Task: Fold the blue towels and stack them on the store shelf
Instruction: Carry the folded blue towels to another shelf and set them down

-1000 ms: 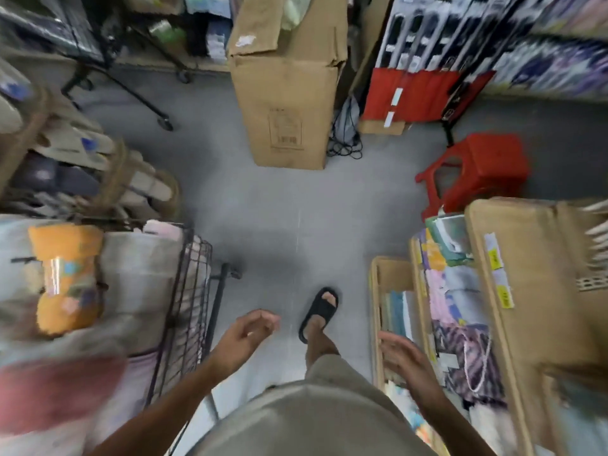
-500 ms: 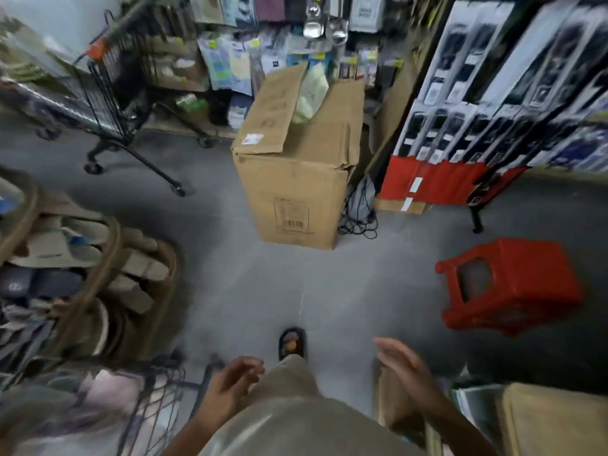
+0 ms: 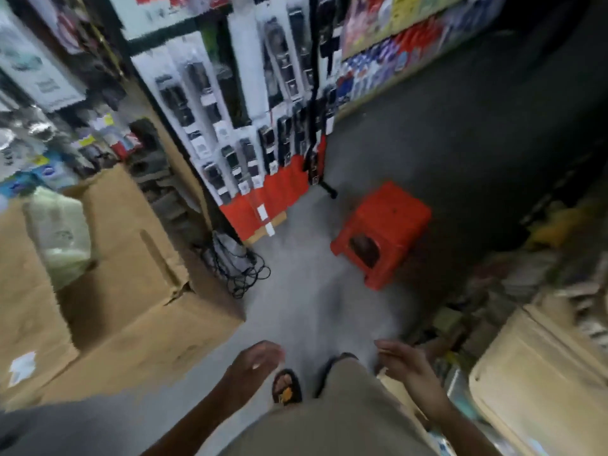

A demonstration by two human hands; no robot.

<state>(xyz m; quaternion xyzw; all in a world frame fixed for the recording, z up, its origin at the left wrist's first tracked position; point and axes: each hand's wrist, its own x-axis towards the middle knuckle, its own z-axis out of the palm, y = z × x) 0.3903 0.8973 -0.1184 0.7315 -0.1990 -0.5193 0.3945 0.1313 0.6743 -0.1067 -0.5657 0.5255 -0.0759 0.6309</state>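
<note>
No blue towel shows in this blurred view. My left hand (image 3: 255, 362) hangs low in the middle with loosely curled fingers and holds nothing. My right hand (image 3: 403, 358) hangs to the right of it, fingers relaxed and pointing left, also holding nothing. Both hands hover above the grey floor, either side of my sandalled foot (image 3: 287, 386). A tan shelf unit (image 3: 539, 373) with blurred stacked goods stands at the right edge, close to my right hand.
A big open cardboard box (image 3: 125, 278) fills the left. A red plastic stool (image 3: 383, 232) stands on the floor ahead right. A display rack of black packaged goods (image 3: 237, 126) rises ahead, black cables (image 3: 240, 268) at its foot. Grey floor runs between them.
The view has swung right and forward: the cardboard box now sits at the left, the stool is nearer, the wire cart is out of view. Both hands stay low and hold nothing.
</note>
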